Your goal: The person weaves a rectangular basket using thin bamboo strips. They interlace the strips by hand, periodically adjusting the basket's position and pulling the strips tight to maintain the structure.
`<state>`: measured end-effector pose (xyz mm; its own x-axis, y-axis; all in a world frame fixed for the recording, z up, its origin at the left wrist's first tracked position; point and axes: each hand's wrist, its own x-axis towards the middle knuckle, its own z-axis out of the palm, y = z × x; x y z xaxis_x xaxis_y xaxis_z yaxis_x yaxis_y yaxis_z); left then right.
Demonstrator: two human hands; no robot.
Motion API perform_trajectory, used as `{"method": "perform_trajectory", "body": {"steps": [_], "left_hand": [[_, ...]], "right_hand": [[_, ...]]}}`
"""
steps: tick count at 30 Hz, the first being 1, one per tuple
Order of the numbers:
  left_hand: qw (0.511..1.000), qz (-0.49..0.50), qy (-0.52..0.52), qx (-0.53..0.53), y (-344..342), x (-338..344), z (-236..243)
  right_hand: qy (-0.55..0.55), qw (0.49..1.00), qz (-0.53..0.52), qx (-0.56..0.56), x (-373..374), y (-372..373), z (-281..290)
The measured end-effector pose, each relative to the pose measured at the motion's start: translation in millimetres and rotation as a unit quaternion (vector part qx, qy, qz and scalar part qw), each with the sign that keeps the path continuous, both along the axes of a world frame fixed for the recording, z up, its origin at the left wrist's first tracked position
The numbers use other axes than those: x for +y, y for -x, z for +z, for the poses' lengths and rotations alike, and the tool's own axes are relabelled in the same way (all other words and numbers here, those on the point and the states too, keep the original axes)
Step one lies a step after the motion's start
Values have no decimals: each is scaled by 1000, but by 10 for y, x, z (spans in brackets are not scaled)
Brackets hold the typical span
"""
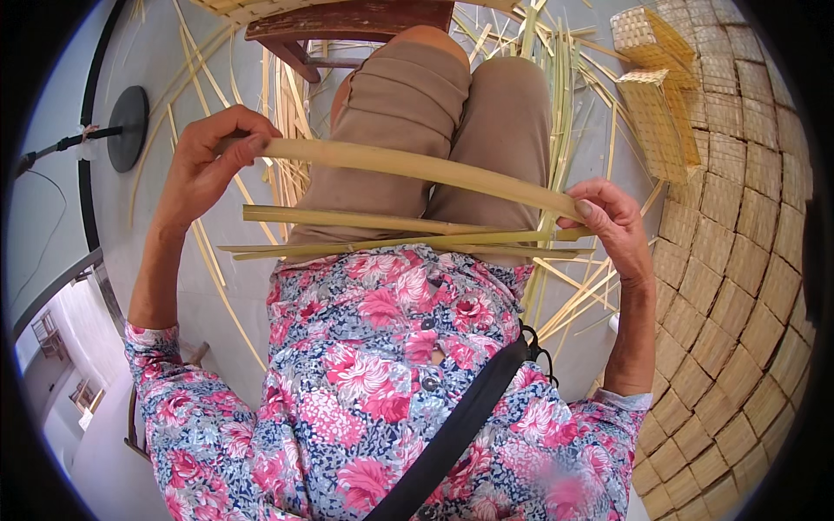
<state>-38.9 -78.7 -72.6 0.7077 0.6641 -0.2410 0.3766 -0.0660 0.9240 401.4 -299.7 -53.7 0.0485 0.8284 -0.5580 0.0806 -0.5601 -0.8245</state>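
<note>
A broad, pale bamboo strip (417,164) stretches across above my knees, bowed slightly upward. My left hand (215,154) pinches its left end between thumb and fingers. At the other end, my right hand (611,221) grips it with the thumb on top. Several narrower strips lie across my lap below it: a tan-green one (347,219) higher up and a thin green one (382,243) closer to my waist. These lap strips are apart from my left hand; whether my right fingers touch any of them I cannot tell.
Stacked woven boxes (712,286) rise along the right side, with open woven pieces (656,122) beside them. Loose strips (565,113) litter the grey floor. A reddish wooden stool (347,22) stands ahead of my knees. A round black stand base (129,128) is at left.
</note>
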Motion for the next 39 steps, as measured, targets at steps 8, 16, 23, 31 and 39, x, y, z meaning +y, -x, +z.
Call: {"method": "perform_trajectory", "body": {"steps": [8,16,23,31,39], "left_hand": [[998,1,29,59,14,124,-33],[994,19,86,63,-93,120,21],[991,22,129,27,-43,124,-21],[996,5,61,62,-90,139,31],[998,5,58,23,-39,180,-34]], "right_hand": [[21,1000,1,0,0,-88,-52],[26,998,23,-47,-64,-98,-122],[2,999,34,-42,-60,-77,-102],[16,991,51,-122,-42,-45,-60],[-78,987,-133,44,120,-139,37]]}}
